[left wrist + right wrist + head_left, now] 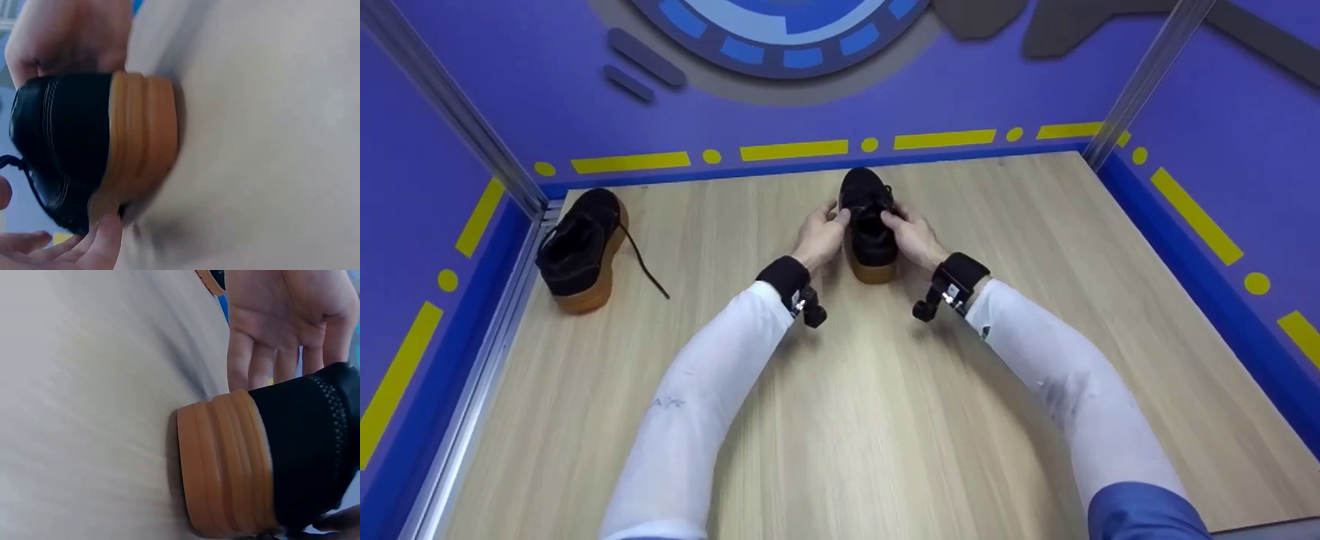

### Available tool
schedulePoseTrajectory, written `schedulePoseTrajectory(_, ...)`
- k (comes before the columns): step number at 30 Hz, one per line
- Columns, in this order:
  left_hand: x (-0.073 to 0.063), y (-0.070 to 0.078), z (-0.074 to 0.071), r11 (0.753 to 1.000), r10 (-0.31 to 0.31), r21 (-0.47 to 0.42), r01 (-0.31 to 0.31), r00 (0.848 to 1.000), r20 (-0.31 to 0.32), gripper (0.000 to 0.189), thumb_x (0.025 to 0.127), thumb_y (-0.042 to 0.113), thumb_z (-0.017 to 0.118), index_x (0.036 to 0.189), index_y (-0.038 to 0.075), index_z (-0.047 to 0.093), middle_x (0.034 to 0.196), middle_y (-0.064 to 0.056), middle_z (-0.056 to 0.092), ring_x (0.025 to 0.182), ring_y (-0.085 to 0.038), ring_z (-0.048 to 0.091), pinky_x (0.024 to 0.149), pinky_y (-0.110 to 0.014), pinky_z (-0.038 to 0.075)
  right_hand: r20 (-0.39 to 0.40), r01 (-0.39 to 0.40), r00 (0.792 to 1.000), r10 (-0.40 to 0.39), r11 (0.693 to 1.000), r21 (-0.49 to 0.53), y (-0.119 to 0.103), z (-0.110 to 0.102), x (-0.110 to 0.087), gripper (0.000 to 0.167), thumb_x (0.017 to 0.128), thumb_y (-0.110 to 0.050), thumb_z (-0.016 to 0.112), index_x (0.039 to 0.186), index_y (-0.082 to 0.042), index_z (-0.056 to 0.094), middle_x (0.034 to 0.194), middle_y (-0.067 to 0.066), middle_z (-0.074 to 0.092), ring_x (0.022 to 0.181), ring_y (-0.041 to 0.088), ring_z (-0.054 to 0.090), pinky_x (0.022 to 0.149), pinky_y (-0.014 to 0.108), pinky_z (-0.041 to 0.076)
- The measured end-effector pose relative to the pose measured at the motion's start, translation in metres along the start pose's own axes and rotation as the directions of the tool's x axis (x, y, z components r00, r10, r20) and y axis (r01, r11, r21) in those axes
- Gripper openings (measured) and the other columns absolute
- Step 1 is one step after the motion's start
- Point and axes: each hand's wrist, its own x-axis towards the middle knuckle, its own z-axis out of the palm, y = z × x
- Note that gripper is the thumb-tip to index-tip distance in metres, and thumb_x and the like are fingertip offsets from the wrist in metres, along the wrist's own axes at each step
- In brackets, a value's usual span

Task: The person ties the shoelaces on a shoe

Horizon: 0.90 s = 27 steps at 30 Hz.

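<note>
A black shoe with a tan sole [872,244] stands upright near the table's back edge, its heel toward me. At its left side my left hand [820,238] holds it, thumb by the collar; in the left wrist view its fingers [104,239] touch the sole. My right hand [916,238] grips the opposite side, thumb at the opening near the laces. The heel [225,461] fills much of the right wrist view, where the right fingers are mostly cut off. A second, matching shoe [581,247] stands at the far left, apart from both hands.
A loose black lace [643,266] trails from the left shoe across the wooden table [840,420]. Blue-purple panels with yellow marks [795,150] enclose the back and sides. Metal rails [502,322] run along the left edge.
</note>
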Motion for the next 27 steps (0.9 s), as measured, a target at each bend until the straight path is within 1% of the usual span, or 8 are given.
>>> schedulePoseTrajectory(3, -0.007, -0.006, -0.014, 0.997, -0.011, 0.078, 0.009, 0.999, 0.034, 0.063, 0.110, 0.038, 0.050, 0.164, 0.009, 0.035, 0.162, -0.022, 0.046, 0.149, -0.034, 0.047, 0.122, -0.042, 0.041, 0.032, 0.007, 0.999, -0.007, 1.000, 0.003, -0.002, -0.002, -0.009, 0.067, 0.108, -0.027, 0.053, 0.165, -0.001, 0.028, 0.169, 0.019, 0.035, 0.159, 0.028, 0.030, 0.131, 0.036, 0.024)
schedulePoseTrajectory(6, -0.014, -0.016, -0.030, 0.985, -0.013, 0.171, 0.001, 0.997, 0.070, 0.066, 0.109, 0.042, 0.049, 0.165, 0.009, 0.033, 0.164, -0.022, 0.043, 0.150, -0.035, 0.046, 0.123, -0.043, 0.040, 0.051, 0.007, 0.999, -0.006, 1.000, -0.017, -0.003, -0.004, -0.018, 0.070, 0.106, -0.027, 0.058, 0.164, -0.001, 0.028, 0.169, 0.020, 0.035, 0.159, 0.028, 0.031, 0.131, 0.038, 0.024)
schedulePoseTrajectory(11, -0.025, -0.030, -0.057, 0.951, -0.004, 0.310, -0.021, 0.997, 0.080, 0.062, 0.108, 0.041, 0.051, 0.159, 0.008, 0.044, 0.158, -0.022, 0.051, 0.146, -0.036, 0.051, 0.122, -0.046, 0.041, 0.061, 0.023, 0.998, -0.016, 0.992, -0.121, -0.007, -0.007, -0.031, 0.081, 0.100, -0.035, 0.069, 0.165, -0.006, 0.031, 0.170, 0.017, 0.033, 0.157, 0.032, 0.034, 0.129, 0.044, 0.030)
schedulePoseTrajectory(16, -0.036, -0.034, -0.074, 0.882, 0.042, 0.463, -0.084, 0.994, 0.100, 0.057, 0.105, 0.042, 0.056, 0.150, 0.007, 0.055, 0.147, -0.020, 0.061, 0.137, -0.035, 0.059, 0.116, -0.047, 0.046, 0.055, 0.027, 0.998, -0.020, 0.990, -0.138, -0.012, -0.008, -0.039, 0.088, 0.094, -0.036, 0.077, 0.163, -0.004, 0.032, 0.169, 0.019, 0.033, 0.151, 0.036, 0.044, 0.123, 0.045, 0.040)
schedulePoseTrajectory(18, -0.040, -0.034, -0.078, 0.851, 0.047, 0.516, -0.100, 0.992, 0.114, 0.056, 0.104, 0.044, 0.058, 0.146, 0.007, 0.059, 0.145, -0.019, 0.064, 0.134, -0.034, 0.062, 0.114, -0.047, 0.048, 0.059, 0.040, 0.998, -0.032, 0.990, -0.137, -0.014, -0.007, -0.042, 0.089, 0.093, -0.035, 0.078, 0.162, -0.002, 0.032, 0.168, 0.021, 0.034, 0.151, 0.037, 0.043, 0.122, 0.046, 0.041)
schedulePoseTrajectory(21, -0.046, -0.033, -0.085, 0.810, 0.037, 0.578, -0.097, 0.993, 0.115, 0.053, 0.102, 0.045, 0.061, 0.140, 0.008, 0.063, 0.140, -0.017, 0.068, 0.130, -0.033, 0.064, 0.110, -0.049, 0.050, 0.056, 0.083, 0.996, -0.074, 0.979, -0.185, -0.017, -0.004, -0.048, 0.091, 0.091, -0.034, 0.080, 0.161, -0.002, 0.033, 0.167, 0.023, 0.035, 0.153, 0.039, 0.040, 0.122, 0.048, 0.041)
schedulePoseTrajectory(24, -0.051, -0.034, -0.095, 0.773, 0.032, 0.628, -0.084, 0.995, 0.094, 0.052, 0.101, 0.046, 0.064, 0.137, 0.009, 0.065, 0.136, -0.015, 0.070, 0.127, -0.033, 0.065, 0.107, -0.049, 0.051, 0.050, 0.144, 0.990, -0.136, 0.951, -0.275, -0.022, -0.002, -0.055, 0.093, 0.089, -0.036, 0.083, 0.161, -0.003, 0.034, 0.166, 0.024, 0.035, 0.153, 0.040, 0.039, 0.123, 0.050, 0.039)
schedulePoseTrajectory(27, -0.054, -0.035, -0.111, 0.739, 0.037, 0.670, -0.069, 0.997, 0.061, 0.054, 0.100, 0.048, 0.064, 0.138, 0.010, 0.064, 0.137, -0.015, 0.069, 0.128, -0.034, 0.064, 0.107, -0.050, 0.051, 0.050, 0.222, 0.974, -0.220, 0.899, -0.379, -0.026, 0.002, -0.061, 0.091, 0.086, -0.036, 0.085, 0.158, -0.003, 0.041, 0.162, 0.024, 0.040, 0.150, 0.040, 0.041, 0.124, 0.052, 0.035)
